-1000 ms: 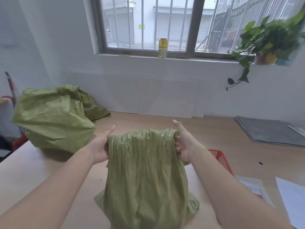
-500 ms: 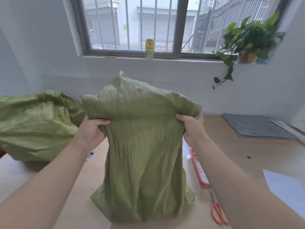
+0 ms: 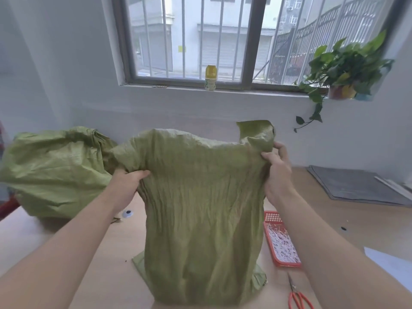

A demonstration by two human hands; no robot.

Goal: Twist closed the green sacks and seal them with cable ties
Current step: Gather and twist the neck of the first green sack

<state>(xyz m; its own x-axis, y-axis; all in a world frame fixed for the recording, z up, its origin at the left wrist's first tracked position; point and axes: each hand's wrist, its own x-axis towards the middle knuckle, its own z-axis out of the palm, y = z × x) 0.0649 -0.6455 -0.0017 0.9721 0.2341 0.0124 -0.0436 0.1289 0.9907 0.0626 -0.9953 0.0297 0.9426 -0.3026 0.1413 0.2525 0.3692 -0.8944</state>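
The bare left forearm and bare right forearm extend forward and upward, with wrists near straight. The left hand grips the upper left edge of the crinkled green woven-plastic sack, its thumb across the near face. The right hand is raised higher and pinches the upper right corner between thumb and curled fingers.
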